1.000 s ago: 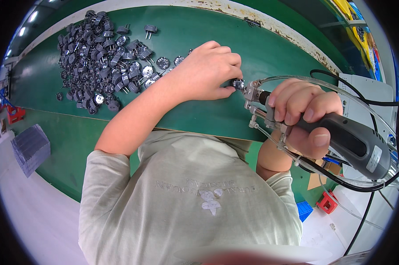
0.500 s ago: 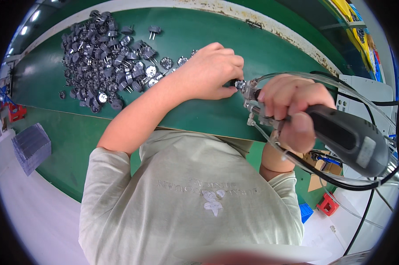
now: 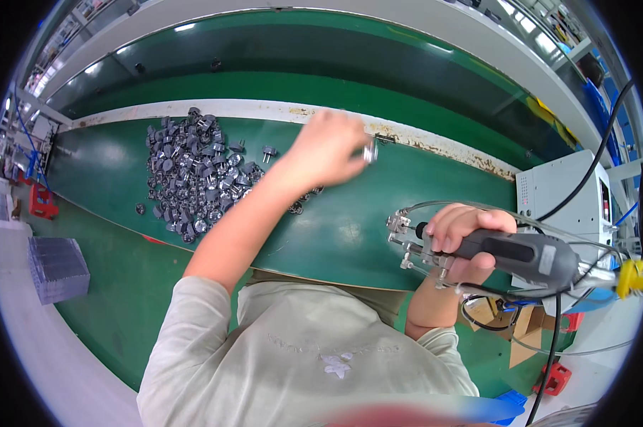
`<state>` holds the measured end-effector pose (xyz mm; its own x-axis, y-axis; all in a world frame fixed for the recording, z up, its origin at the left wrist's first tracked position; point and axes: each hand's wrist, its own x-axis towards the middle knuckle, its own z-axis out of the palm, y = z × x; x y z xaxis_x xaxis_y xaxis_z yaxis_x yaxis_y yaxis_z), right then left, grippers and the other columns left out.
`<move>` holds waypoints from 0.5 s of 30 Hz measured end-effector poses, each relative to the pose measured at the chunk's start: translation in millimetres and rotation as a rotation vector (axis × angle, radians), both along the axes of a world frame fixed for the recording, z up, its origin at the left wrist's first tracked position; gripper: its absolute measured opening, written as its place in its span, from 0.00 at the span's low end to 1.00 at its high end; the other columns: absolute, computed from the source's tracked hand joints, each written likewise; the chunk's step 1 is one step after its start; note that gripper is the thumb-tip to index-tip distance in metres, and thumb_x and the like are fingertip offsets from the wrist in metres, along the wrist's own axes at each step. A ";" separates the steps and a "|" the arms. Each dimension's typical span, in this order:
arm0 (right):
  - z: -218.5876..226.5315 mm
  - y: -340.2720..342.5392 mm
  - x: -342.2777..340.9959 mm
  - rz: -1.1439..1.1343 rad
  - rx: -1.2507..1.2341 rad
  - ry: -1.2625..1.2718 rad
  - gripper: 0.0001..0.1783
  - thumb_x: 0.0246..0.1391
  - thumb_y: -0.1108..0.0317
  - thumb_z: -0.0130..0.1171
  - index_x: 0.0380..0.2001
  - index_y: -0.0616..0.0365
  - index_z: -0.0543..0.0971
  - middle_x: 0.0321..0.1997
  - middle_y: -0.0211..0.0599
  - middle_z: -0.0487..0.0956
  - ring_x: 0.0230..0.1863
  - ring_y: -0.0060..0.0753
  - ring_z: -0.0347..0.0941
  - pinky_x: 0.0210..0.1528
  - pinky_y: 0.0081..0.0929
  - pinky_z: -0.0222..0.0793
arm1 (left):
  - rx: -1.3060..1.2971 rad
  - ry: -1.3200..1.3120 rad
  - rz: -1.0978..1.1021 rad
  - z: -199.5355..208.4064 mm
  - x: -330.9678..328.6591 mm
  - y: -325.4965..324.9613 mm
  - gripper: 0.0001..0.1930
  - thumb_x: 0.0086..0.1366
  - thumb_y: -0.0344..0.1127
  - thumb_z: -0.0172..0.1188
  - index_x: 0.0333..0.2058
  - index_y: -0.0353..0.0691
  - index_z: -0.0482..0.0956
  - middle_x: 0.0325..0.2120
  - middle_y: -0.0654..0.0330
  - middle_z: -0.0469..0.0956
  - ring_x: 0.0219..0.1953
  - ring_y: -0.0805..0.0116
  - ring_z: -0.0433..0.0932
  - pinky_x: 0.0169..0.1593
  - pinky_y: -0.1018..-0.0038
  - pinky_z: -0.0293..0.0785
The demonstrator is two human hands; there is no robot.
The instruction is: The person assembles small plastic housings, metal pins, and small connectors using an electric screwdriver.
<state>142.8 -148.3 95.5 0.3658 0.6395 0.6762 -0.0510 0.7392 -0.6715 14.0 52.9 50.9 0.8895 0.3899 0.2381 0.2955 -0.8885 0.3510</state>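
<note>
We see a pale grey-green short-sleeved T-shirt filling the lower middle of the frame — soft, a little creased, with a faint whitish print on the fabric near the bottom centre. The sleeves end above the elbow, so both forearms are bare. The left hand (image 3: 326, 151) and right hand (image 3: 465, 238) are bare too — no gloves.

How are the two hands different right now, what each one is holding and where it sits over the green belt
The left hand is stretched far out over the green belt and blurred, pinching a small metal part. The right hand is close to the body and sharp, wrapped around a dark powered screwdriver with cables. Both are bare.
</note>
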 end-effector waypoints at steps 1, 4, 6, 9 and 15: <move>-2.1 -1.4 -2.5 -0.025 -0.030 0.143 0.29 0.46 0.50 0.72 0.40 0.60 0.72 0.18 0.36 0.75 0.17 0.34 0.71 0.25 0.35 0.72 | -0.002 -0.066 0.085 3.9 10.2 18.6 0.17 0.49 0.41 0.66 0.38 0.41 0.84 0.38 0.57 0.79 0.46 0.58 0.75 0.52 0.61 0.69; -14.6 10.5 10.9 0.074 -0.037 0.059 0.23 0.52 0.55 0.68 0.38 0.59 0.71 0.19 0.38 0.74 0.19 0.35 0.71 0.27 0.36 0.72 | 0.258 -0.233 0.192 -1.1 9.1 41.1 0.29 0.50 0.43 0.67 0.51 0.39 0.76 0.43 0.53 0.77 0.49 0.52 0.75 0.56 0.59 0.67; -20.7 11.2 12.8 0.131 -0.073 0.106 0.18 0.46 0.67 0.71 0.34 0.61 0.71 0.21 0.39 0.75 0.21 0.36 0.72 0.31 0.38 0.74 | 0.152 -0.168 0.164 4.2 -14.5 24.5 0.28 0.50 0.44 0.67 0.50 0.38 0.77 0.43 0.53 0.77 0.49 0.53 0.75 0.56 0.59 0.67; -16.2 9.3 10.7 0.103 -0.126 0.110 0.18 0.45 0.68 0.72 0.33 0.60 0.71 0.21 0.39 0.76 0.21 0.36 0.72 0.32 0.38 0.75 | -0.124 0.194 0.077 16.3 -52.9 -7.6 0.28 0.47 0.44 0.69 0.47 0.38 0.79 0.41 0.53 0.77 0.48 0.53 0.74 0.56 0.59 0.66; -8.5 5.1 9.7 0.128 -0.118 0.085 0.20 0.47 0.62 0.72 0.31 0.59 0.70 0.21 0.37 0.75 0.21 0.34 0.72 0.29 0.35 0.74 | -0.172 0.129 -0.026 -19.8 -43.9 -25.2 0.13 0.53 0.31 0.65 0.39 0.38 0.80 0.38 0.54 0.78 0.42 0.53 0.77 0.47 0.63 0.73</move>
